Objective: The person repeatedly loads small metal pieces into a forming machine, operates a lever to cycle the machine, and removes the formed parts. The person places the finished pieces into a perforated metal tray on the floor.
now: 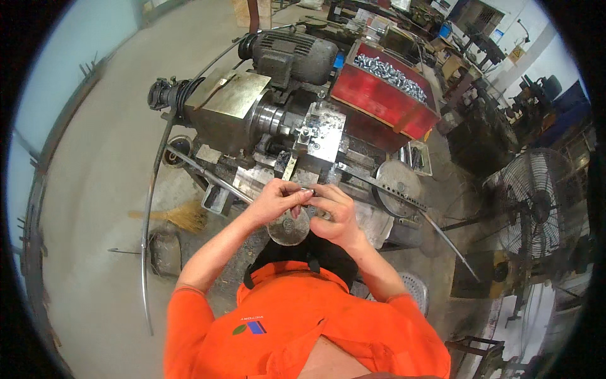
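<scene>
Small metal part (pixel 308 191) is held two-handed before the machine (pixel 327 138), presumably for control. Left hand (pixel 278 201): thumb and forefinger pinch it. Right hand (pixel 338 215): fingers curl close; cannot tell if pinching. Red bin (pixel 372 101): farther right.

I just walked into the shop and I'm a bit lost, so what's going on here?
A person in an orange top is at a greasy metalworking machine, bare hands close together in front of it. The left hand and right hand meet at a small part, held between the fingertips; its exact shape is hard to make out. A motor sits at the machine's far side, and to its right a red box holds many shiny metal pieces.
</scene>
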The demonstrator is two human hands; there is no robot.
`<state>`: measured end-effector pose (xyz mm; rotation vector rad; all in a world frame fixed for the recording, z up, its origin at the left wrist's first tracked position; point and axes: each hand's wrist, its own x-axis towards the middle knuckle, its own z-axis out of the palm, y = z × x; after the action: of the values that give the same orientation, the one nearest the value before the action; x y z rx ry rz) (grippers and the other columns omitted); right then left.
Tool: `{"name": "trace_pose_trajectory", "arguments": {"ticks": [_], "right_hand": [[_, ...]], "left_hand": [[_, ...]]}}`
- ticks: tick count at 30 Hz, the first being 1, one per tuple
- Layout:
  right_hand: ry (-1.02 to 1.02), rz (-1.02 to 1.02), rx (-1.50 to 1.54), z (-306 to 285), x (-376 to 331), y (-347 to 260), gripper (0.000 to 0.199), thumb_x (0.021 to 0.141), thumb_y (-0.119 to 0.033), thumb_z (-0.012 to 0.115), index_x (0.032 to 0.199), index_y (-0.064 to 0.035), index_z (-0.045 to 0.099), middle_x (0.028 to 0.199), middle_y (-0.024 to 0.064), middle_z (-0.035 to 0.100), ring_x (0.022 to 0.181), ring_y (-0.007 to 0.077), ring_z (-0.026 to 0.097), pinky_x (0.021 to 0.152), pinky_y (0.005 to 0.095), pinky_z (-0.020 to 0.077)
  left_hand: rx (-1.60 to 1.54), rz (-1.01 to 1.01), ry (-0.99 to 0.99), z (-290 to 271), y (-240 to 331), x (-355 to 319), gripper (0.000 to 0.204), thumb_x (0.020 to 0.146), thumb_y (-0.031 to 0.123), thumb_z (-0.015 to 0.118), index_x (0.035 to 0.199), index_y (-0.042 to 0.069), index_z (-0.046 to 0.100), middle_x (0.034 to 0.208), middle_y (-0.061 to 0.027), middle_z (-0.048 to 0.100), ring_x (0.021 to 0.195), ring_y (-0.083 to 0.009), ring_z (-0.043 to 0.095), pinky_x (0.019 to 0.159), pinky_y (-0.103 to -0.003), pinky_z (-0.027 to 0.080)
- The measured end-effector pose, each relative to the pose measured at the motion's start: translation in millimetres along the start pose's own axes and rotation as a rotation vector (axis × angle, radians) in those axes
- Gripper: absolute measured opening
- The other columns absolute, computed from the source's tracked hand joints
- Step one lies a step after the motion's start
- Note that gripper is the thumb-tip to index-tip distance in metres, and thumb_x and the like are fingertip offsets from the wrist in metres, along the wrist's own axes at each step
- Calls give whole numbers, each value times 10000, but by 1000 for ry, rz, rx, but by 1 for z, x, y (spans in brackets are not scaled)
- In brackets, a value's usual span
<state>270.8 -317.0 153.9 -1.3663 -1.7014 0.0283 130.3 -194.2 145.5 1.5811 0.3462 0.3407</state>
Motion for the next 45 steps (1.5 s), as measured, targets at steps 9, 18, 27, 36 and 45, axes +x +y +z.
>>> {"name": "trace_pose_trajectory", "arguments": {"ticks": [9, 18, 27, 36, 45], "right_hand": [[-386, -46, 34, 8, 33, 8, 303, 543, -139, 590, 822, -61, 677, 894, 119, 610, 809, 304, 565, 729, 374, 474], [-456, -7, 75, 17, 42, 6, 268, 544, -110, 577, 785, -35, 671, 910, 114, 617, 828, 298, 573, 740, 380, 479], [-397, -63, 60, 15, 35, 13, 269, 557, -114, 587, 801, -32, 666, 924, 127, 610, 827, 302, 564, 750, 385, 473], [-358, -59, 26, 11, 29, 15, 275, 560, -139, 593, 807, -37, 661, 884, 119, 590, 821, 299, 537, 753, 381, 456], [-357, -30, 64, 6, 13, 20, 266, 543, -143, 591, 785, -60, 666, 872, 115, 588, 803, 307, 541, 730, 383, 455]], "left_hand": [[47, -123, -38, -33, 7, -10, 313, 835, 238, 632, 654, -18, 646, 537, -38, 587, 505, -93, 555, 489, -232, 431], [-86, -152, -34, -41, -12, -12, 286, 838, 209, 626, 683, -31, 640, 547, -62, 594, 494, -131, 586, 468, -251, 468], [-6, -165, -16, -36, -8, -7, 334, 874, 254, 602, 686, -20, 632, 554, -51, 593, 490, -116, 576, 466, -238, 448], [82, -161, 52, -28, -10, 0, 343, 864, 256, 618, 643, -8, 625, 547, -30, 578, 480, -86, 543, 444, -231, 431], [45, -192, -18, -16, -4, 4, 367, 864, 275, 609, 619, 1, 617, 540, -30, 580, 505, -78, 538, 470, -241, 429]]}}
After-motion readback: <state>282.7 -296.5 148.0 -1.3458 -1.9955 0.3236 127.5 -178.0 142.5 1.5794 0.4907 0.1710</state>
